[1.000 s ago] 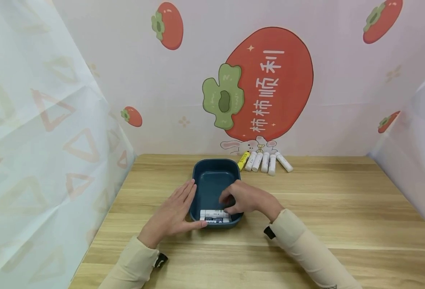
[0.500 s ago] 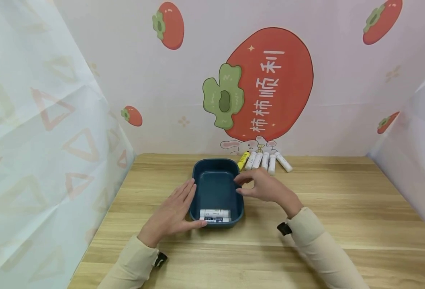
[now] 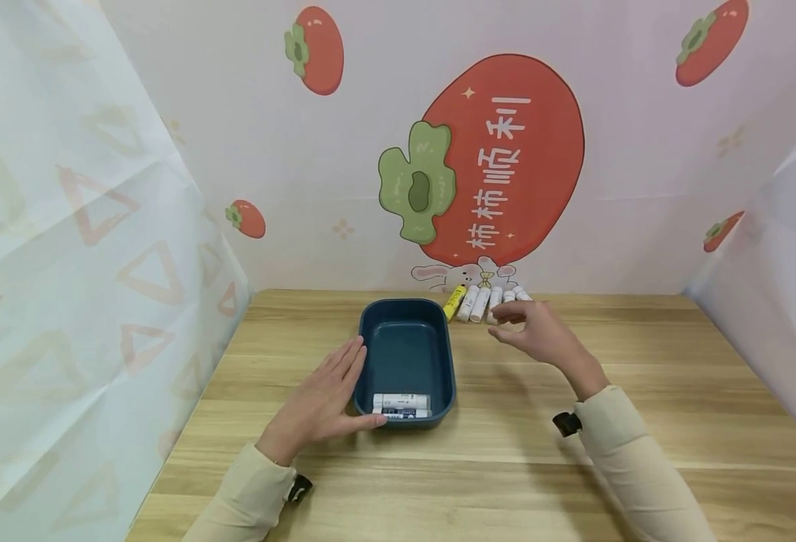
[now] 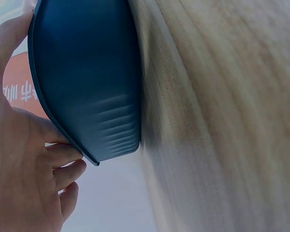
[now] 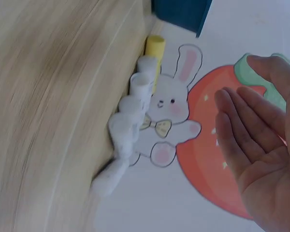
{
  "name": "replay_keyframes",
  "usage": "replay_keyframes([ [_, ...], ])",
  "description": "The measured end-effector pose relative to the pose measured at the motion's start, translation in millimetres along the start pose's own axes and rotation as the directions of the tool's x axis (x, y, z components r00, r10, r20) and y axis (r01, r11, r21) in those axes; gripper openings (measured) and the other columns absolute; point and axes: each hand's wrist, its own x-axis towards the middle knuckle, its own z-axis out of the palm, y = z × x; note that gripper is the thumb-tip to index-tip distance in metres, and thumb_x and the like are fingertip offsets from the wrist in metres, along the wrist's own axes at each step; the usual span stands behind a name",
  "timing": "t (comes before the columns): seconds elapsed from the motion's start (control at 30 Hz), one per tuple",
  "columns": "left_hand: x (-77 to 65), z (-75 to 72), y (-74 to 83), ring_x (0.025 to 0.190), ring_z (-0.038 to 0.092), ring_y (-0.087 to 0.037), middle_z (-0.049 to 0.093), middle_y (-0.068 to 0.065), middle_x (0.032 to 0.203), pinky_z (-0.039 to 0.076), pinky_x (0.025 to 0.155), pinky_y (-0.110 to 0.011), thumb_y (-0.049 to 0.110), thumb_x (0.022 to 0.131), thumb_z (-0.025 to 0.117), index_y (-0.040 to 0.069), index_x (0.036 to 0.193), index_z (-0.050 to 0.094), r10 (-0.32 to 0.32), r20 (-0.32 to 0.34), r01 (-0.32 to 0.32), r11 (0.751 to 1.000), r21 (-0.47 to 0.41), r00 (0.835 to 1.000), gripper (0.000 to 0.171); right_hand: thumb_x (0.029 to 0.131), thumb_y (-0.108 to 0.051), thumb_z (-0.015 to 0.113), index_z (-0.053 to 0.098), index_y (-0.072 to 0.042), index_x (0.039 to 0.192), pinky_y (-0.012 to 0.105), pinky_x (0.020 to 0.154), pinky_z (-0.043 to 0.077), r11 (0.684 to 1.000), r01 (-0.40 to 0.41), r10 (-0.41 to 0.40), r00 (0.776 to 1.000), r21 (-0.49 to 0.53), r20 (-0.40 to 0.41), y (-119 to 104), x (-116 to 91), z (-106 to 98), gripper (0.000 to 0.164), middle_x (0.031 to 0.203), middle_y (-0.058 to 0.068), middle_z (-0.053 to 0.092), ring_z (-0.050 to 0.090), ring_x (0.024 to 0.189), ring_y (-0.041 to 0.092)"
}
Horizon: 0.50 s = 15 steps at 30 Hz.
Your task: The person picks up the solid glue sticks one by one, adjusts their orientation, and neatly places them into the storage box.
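One wood-grain tabletop (image 3: pixel 642 369) carries everything here. On it sits a dark teal rectangular bin (image 3: pixel 405 346); it looks like stiff, light plastic, likely to slide if knocked, so brace it at the rim. Your left hand (image 3: pixel 320 399), at the bin's 8 o'clock, rests against it, fingers straight, thumb spread along the near edge. Your right hand (image 3: pixel 540 331), between 2 and 3 o'clock, hangs with thumb and fingers parted, pinching nothing. Five white glue-stick-like tubes (image 3: pixel 481 305) and a yellow tube (image 3: pixel 455 302) lie at 2 o'clock, outside the bin. Two more white tubes (image 3: pixel 401 401) lie side by side inside, at 6 o'clock. All should be rigid, light, smooth and apt to roll; pinch one across mid-barrel.
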Motion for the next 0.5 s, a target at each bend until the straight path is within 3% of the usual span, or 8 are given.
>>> replay_keyframes([
  [0.5, 0.2, 0.9, -1.2, 0.165, 0.018, -0.035, 0.016, -0.020, 0.177, 0.026, 0.133, -0.053, 0.082, 0.090, 0.057, -0.003, 0.166, 0.023, 0.007, -0.003, -0.007, 1.000, 0.017, 1.000, 0.119, 0.096, -0.017, 0.077, 0.073, 0.008, 0.124, 0.060, 0.095, 0.060, 0.993, -0.114, 0.107, 0.985, -0.044, -0.138, 46, -4, -18, 0.038, 0.121, 0.029, 0.075, 0.074, 0.109, 0.046],
])
